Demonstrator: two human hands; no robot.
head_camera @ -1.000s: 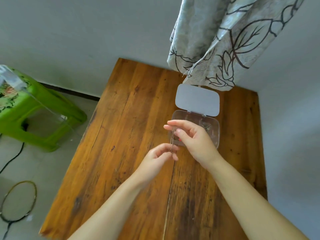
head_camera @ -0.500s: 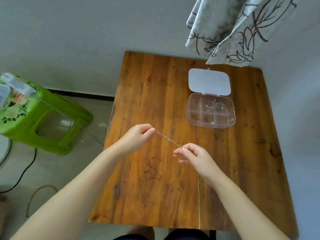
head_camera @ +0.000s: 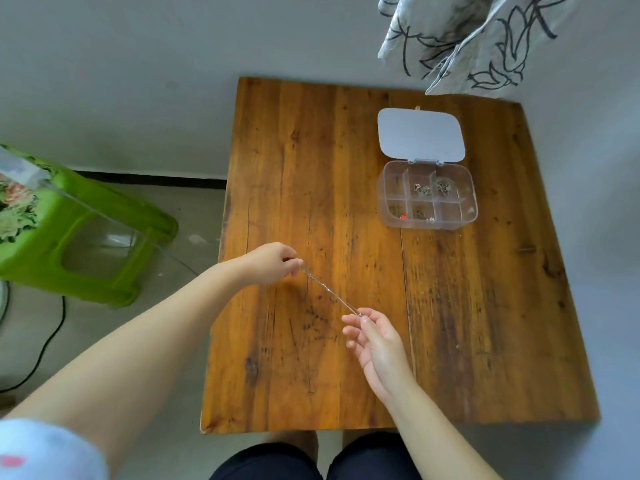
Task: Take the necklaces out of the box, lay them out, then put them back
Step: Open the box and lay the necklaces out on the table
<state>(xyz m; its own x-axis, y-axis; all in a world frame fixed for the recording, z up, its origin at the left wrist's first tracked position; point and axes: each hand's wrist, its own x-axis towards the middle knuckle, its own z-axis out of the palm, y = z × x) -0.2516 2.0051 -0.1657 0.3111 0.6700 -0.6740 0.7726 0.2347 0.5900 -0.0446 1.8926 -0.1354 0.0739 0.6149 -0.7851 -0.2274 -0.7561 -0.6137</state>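
Observation:
A thin silver necklace (head_camera: 330,292) stretches taut just above the wooden table (head_camera: 485,323). My left hand (head_camera: 273,263) pinches its far left end near the table's left edge. My right hand (head_camera: 375,341) pinches the other end between thumb and forefinger, nearer to me, with the other fingers spread. The clear plastic box (head_camera: 429,195) stands at the back right with its white lid (head_camera: 420,133) flipped open behind it. Several of its compartments hold small pieces of jewellery.
A green plastic stool (head_camera: 69,233) stands on the floor left of the table, with a black cable (head_camera: 41,344) near it. A patterned curtain (head_camera: 467,39) hangs over the back right corner. My knees (head_camera: 311,459) show below the front edge.
Both hands came away from the box towards me and drew apart, pulling the necklace out straight. The view has shifted back, and the box now lies far from both hands.

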